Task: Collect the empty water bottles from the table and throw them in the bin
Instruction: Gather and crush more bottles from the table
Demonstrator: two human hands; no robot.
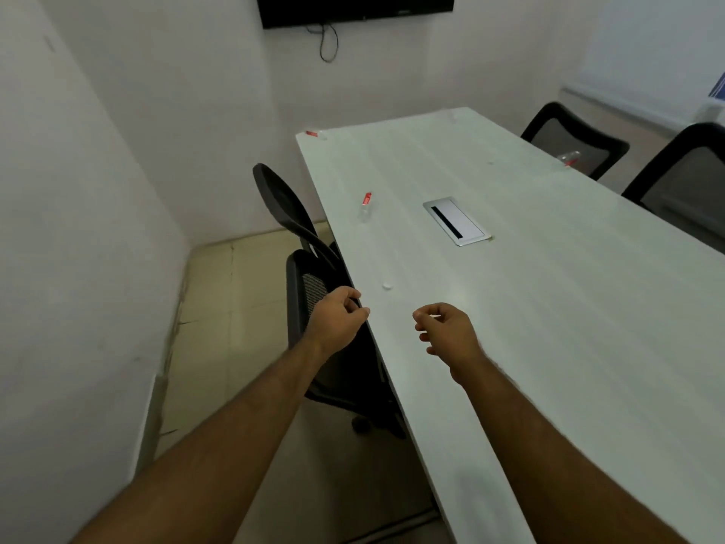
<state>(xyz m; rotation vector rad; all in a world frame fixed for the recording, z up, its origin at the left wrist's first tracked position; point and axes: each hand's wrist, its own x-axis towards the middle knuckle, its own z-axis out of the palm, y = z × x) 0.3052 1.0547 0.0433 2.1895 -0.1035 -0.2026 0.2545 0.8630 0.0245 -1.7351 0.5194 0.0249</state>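
Observation:
A long white table (529,308) carries clear plastic bottles with red labels. One bottle (365,208) lies near the table's left edge, well beyond my hands. Another bottle (316,134) lies at the far left corner, and a third (569,158) rests at the right edge by a chair. A small white cap (387,286) sits just ahead of my hands. My left hand (339,321) hovers at the table's left edge, fingers curled and holding nothing. My right hand (445,331) hangs above the tabletop, fingers loosely curled and empty. No bin is in view.
A metal cable hatch (457,221) is set into the table's middle. A black mesh chair (314,292) stands pushed in at the left side under my left hand. Two more black chairs (576,141) stand on the right. A screen (355,7) hangs on the far wall.

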